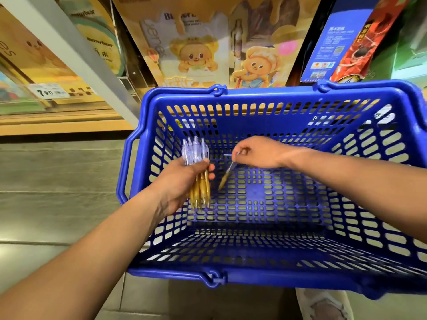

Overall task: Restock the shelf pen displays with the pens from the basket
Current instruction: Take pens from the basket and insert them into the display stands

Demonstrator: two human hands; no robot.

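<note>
From the head camera we look straight down into a blue plastic basket (277,94), its slotted walls and floor filling the right half of the view.

On the left, the left hand (179,181) reaches in over the basket's left wall, fingers curled tight round a bundle of pens (196,158). We count several of them packed side by side, clear lilac caps pointing away from us and golden barrels pointing back toward us, below the fist. The bundle sits above the basket floor, near the left wall.

Across from it, the right hand (256,153) comes in from the right, thumb and fingertips pinching the top of a single pen (227,173). That one hangs tilted, golden tip down toward the basket floor, just beside the bundle but apart from it. It is blurred, so we cannot tell whether the tip touches the floor.

Beyond the far rim we see the shelf display (196,58), with cartoon bear cards in yellow and cream, and a blue card (323,47) to the right of them. Off to the left a price tag (47,91) sits on a shelf edge, above a grey floor (57,176).
</note>
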